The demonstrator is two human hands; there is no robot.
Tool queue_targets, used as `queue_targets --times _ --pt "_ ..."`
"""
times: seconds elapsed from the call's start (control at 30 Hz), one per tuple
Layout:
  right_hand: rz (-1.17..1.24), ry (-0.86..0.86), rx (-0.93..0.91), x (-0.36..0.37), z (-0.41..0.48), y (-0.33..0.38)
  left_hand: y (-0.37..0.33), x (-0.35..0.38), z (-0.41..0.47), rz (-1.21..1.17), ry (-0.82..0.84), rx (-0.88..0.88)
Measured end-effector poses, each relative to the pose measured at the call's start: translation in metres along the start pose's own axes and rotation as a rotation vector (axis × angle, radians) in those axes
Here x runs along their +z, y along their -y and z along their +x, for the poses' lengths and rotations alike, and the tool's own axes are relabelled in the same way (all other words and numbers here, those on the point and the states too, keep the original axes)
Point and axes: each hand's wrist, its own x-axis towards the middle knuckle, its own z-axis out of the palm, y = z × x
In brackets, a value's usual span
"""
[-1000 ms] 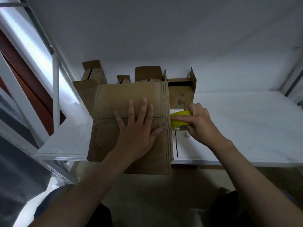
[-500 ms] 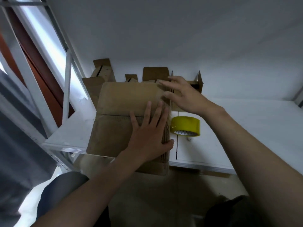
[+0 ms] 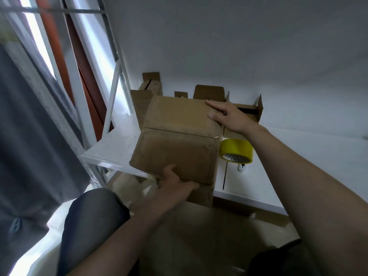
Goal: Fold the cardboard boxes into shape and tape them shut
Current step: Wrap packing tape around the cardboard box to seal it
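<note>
A closed brown cardboard box (image 3: 175, 140) with a taped seam across its top hangs over the front edge of the white shelf (image 3: 111, 152). My left hand (image 3: 173, 184) grips its near bottom edge, thumb on top and fingers underneath. On the box's far right corner lies my right hand (image 3: 227, 114), with its thumb on the top face and its fingers over the far edge. A yellow tape roll (image 3: 236, 153) lies on the shelf just right of the box, free of both hands.
Several open cardboard boxes (image 3: 245, 110) stand at the back against the white wall. White shelf uprights (image 3: 111, 104) rise at the left. A small white object (image 3: 241, 168) lies by the tape roll. More cardboard lies on the floor below.
My right hand let go of the tape roll and moved to the box's far right corner. My left hand slid from the top of the box to its near edge. The view shifted left.
</note>
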Motion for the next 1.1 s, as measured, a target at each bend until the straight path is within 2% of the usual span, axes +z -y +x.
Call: queue_targets --times 0.07,0.13,0.27,0.4,0.5,0.6,0.67,0.87,1.0,1.1 --pt "-0.020 0.020 0.033 -0.001 0.001 0.002 -0.004 0.000 0.000 -0.336 0.028 -0.032" --pt "-0.055 0.052 0.052 -0.002 0.001 0.005 -0.004 0.002 -0.002 -0.482 -0.040 0.007" --pt "-0.108 0.027 0.056 0.008 -0.012 0.019 0.013 -0.004 -0.010 -0.469 -0.152 0.109" --pt "-0.089 -0.103 0.053 0.030 -0.032 0.044 0.022 -0.053 -0.010 -0.478 -0.262 0.170" --pt "-0.051 -0.179 0.052 0.049 -0.050 0.069 0.021 -0.093 -0.008 -0.471 -0.417 0.294" --pt "-0.013 -0.252 0.107 0.075 -0.074 0.087 0.015 -0.125 0.001 -0.425 -0.467 0.396" --pt "0.015 -0.315 0.153 0.093 -0.091 0.098 0.012 -0.139 0.010 -0.382 -0.462 0.448" --pt "-0.168 -0.536 0.240 0.120 -0.121 0.094 -0.003 -0.149 0.049 -0.321 -0.357 0.538" --pt "-0.108 -0.506 0.377 0.124 -0.108 0.062 -0.012 -0.133 0.089 -0.170 -0.263 0.593" --pt "-0.170 -0.464 0.432 0.133 -0.103 0.037 -0.003 -0.122 0.119 -0.105 -0.194 0.557"
